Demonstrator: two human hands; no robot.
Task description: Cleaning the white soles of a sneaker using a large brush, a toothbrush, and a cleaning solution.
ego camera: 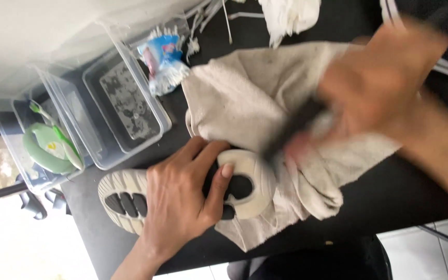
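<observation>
My left hand [180, 199] presses down on a cream shoe [125, 194] lying sole-up on a black table [379, 197]. The sole has dark tread pads, and my thumb rests near its middle. The shoe's far end lies on a beige, stained cloth [245, 88]. My right hand [385, 83] is blurred with motion above the cloth, shut on a dark brush [294, 127] whose end is close to the shoe's sole.
Clear plastic containers [123, 101] stand at the table's left; one holds a green and white item [50, 148]. A blue and white packet [164, 59] lies beside them. White rags [289, 15] are at the top. A tiled floor shows bottom right.
</observation>
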